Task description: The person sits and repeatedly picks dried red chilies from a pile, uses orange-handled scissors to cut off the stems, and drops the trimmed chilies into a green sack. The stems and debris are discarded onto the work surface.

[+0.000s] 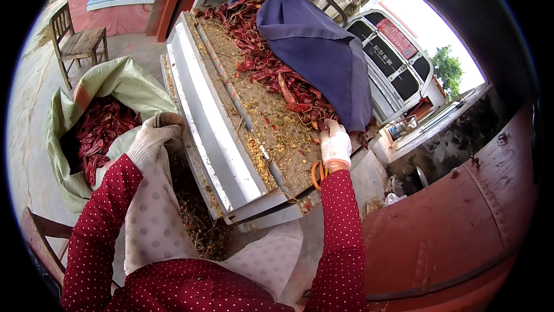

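My left hand (154, 138), in a white knit glove, is closed beside the rim of a pale green woven sack (115, 75). What its curled fingers hold, if anything, I cannot make out. Dried red chillies (104, 136) fill the sack. My right hand (336, 146), also gloved, reaches to the near end of a heap of dried chillies (283, 90) on a flat truck bed (277, 136). Its fingers are bent down at the heap. Orange-handled scissors (316, 175) show at the heel of this hand; their blades are hidden.
A dark blue cloth (317, 47) covers part of the heap. The bed's white side panel (210, 133) hangs on the left, with stalk litter (199, 220) below it. A wooden chair (83, 44) stands far left; a red metal body (450, 225) fills the lower right.
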`<state>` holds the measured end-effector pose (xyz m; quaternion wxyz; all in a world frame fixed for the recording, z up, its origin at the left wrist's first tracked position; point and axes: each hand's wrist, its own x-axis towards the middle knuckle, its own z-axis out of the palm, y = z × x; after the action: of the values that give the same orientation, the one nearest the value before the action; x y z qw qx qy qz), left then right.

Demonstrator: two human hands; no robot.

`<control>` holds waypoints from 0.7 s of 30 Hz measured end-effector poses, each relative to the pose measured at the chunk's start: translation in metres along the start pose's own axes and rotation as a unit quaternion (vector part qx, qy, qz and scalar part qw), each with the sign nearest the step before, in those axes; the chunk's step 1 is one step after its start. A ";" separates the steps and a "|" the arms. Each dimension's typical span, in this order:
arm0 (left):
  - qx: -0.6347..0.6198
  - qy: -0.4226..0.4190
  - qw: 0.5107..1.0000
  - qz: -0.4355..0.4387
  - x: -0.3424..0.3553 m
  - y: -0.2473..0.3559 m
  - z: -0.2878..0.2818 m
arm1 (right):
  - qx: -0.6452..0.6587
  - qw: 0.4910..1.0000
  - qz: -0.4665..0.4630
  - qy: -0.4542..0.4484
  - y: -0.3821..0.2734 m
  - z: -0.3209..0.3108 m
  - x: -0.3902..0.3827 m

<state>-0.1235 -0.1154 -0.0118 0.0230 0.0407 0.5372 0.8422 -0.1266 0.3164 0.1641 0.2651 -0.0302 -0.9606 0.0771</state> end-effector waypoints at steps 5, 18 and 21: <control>-0.236 -0.093 0.952 -0.173 -0.044 -0.035 0.085 | -0.018 0.988 0.110 -0.105 0.011 0.034 0.056; -0.171 -0.034 0.932 -0.317 -0.060 -0.103 0.081 | 0.039 0.980 0.069 -0.181 -0.026 0.024 0.058; -0.149 -0.032 0.934 -0.323 -0.064 -0.103 0.082 | -0.056 0.975 0.164 -0.139 0.030 0.007 0.073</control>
<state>-0.0524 -0.0038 -0.0735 0.3166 -0.1123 0.3888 0.8579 -0.1926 0.3527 0.1902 0.1109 -0.1910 -0.9729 0.0691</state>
